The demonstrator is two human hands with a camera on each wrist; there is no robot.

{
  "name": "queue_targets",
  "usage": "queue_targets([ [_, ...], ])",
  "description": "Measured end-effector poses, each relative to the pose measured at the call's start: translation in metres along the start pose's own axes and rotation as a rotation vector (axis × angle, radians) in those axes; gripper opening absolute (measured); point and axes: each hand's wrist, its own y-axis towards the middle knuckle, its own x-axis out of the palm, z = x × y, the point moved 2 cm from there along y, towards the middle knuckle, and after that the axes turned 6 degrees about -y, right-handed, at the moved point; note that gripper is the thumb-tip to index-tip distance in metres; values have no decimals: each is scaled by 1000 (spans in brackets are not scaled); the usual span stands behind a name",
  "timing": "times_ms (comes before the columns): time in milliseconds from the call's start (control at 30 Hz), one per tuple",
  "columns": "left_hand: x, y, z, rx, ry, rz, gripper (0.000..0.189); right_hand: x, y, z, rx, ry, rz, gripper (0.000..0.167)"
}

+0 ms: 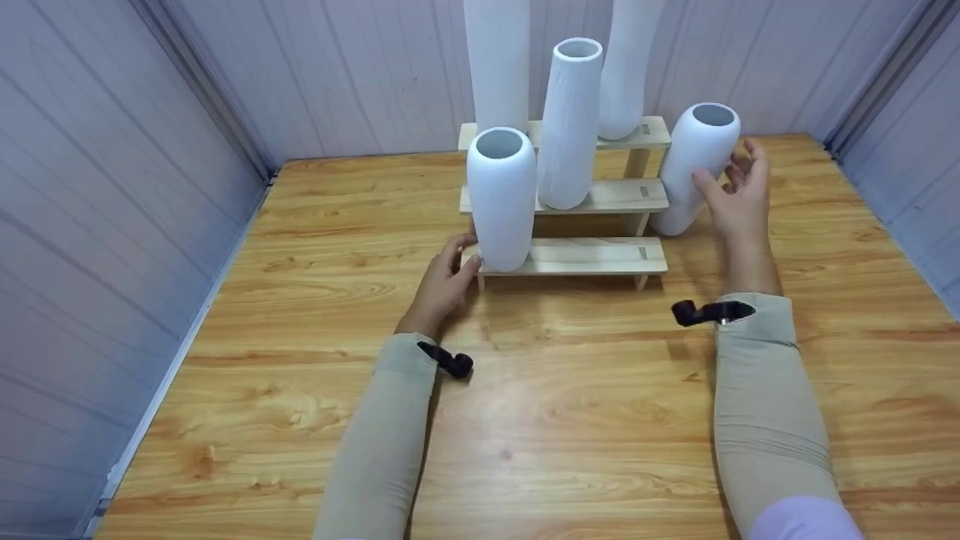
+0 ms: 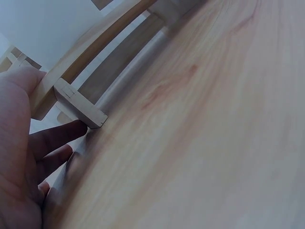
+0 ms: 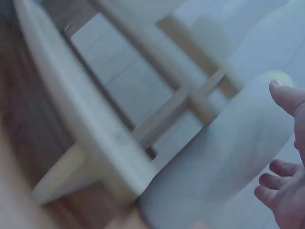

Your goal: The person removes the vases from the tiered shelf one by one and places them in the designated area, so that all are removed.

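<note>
A three-step wooden stand [image 1: 592, 256] stands towards the back of the table. My left hand [image 1: 441, 286] pinches the left end of its lowest step, thumb at the top edge and fingers lower by the leg [image 2: 81, 105]. A smooth white vase [image 1: 684, 176] stands on the table at the stand's right side. Beside that vase is my right hand [image 1: 742, 206], its thumb [image 3: 286, 97] at the vase and its other fingers spread, apart from the surface. Another white vase [image 1: 501, 206] sits on the lowest step, near its left end.
A ribbed white vase [image 1: 568, 127] occupies the middle step. Two taller vases, a left one [image 1: 499, 67] and a right one [image 1: 624, 75], stand on the top step, their tops cut off. Pale panel walls [image 1: 360, 82] enclose the wooden table [image 1: 570, 420] at back and sides.
</note>
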Motion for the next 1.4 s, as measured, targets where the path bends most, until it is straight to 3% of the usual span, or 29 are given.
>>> queue_targets([
  [233, -1, 0, 0, 5, 1, 8, 37, 0, -19, -43, -54, -85, 89, 84],
  [500, 0, 0, -1, 9, 4, 1, 38, 15, -36, -65, -142, -11, 72, 83],
  [700, 0, 1, -2, 21, -8, -8, 37, 30, -45, -73, -196, 38, 44, 79],
  [967, 0, 0, -3, 7, 15, 9, 37, 44, -52, -72, -229, -45, 34, 78],
  [1400, -1, -1, -2, -12, 14, 8, 38, 66, -63, -71, -225, -21, -48, 82],
])
